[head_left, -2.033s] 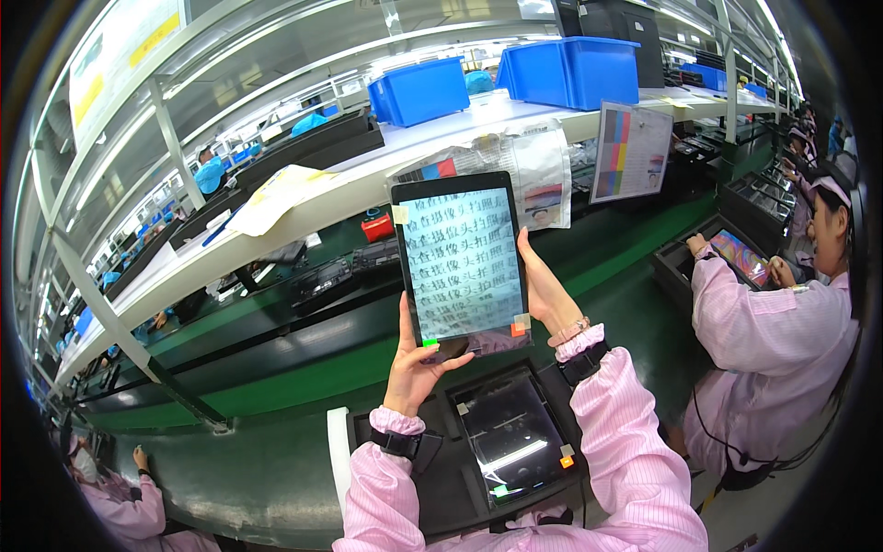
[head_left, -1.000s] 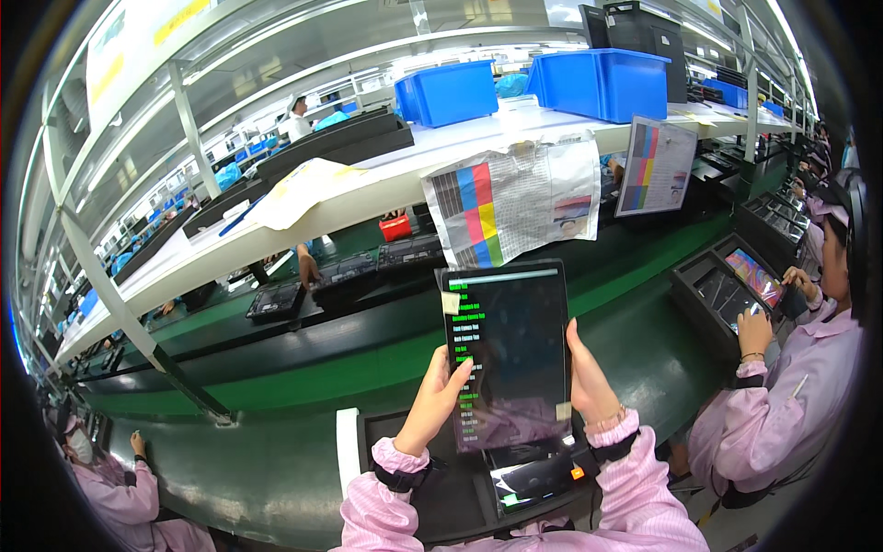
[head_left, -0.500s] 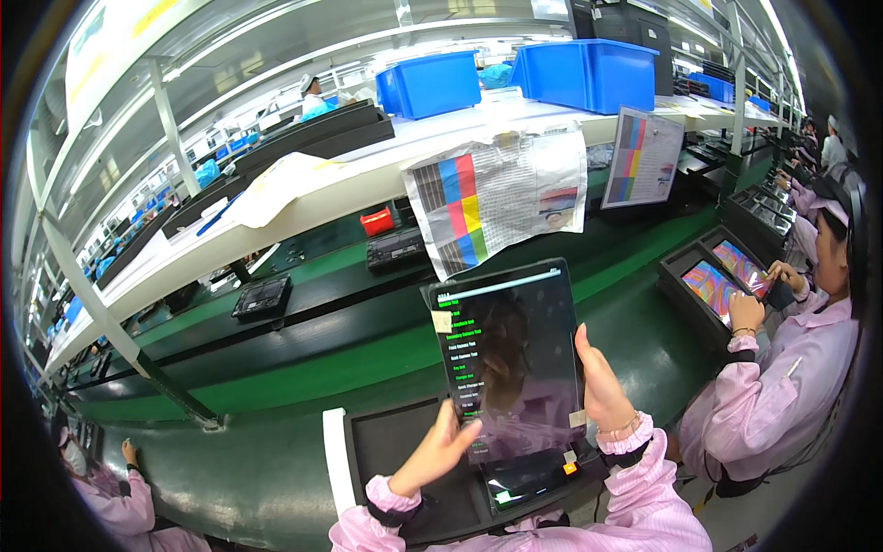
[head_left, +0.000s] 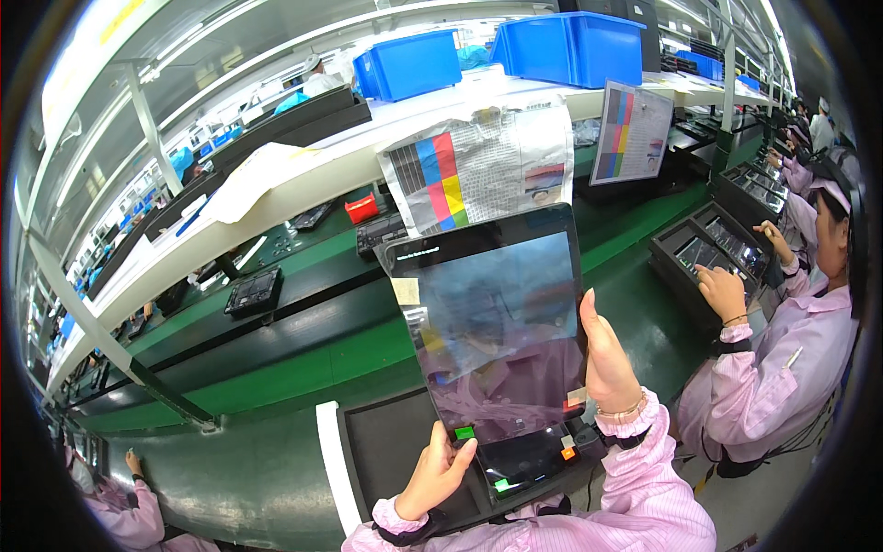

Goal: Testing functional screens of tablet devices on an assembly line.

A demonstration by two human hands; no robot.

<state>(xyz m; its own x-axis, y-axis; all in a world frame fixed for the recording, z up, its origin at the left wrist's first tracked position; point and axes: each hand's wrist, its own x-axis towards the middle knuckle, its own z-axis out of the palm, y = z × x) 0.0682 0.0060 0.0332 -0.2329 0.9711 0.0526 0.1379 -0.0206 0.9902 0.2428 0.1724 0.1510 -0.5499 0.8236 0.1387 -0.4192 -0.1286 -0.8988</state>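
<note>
A black tablet (head_left: 492, 322) is held up and tilted in front of me, its screen showing a bluish camera-like picture, dark reflections and a small green button at the lower left. My right hand (head_left: 609, 361) grips its right edge, thumb up along the side. At the lower left corner, my left hand (head_left: 437, 474) pinches the edge, thumb beside the green button. Behind both hands' fingers, the grip is partly hidden. Below it, a second dark tablet (head_left: 524, 467) with green and orange marks lies over a black foam tray (head_left: 372, 437).
A white shelf (head_left: 303, 175) with blue bins (head_left: 409, 66) spans the back, colour-striped sheets (head_left: 487, 170) hanging from it. Black devices (head_left: 255, 293) lie on the green bench (head_left: 239, 460). At right, a co-worker (head_left: 782, 359) touches tablets in a black tray (head_left: 708, 253); another person sits at left.
The tablet has been raised and brought closer. Its screen went from a green-and-white list to a picture with a green button. My left hand moved from over the screen to the lower corner.
</note>
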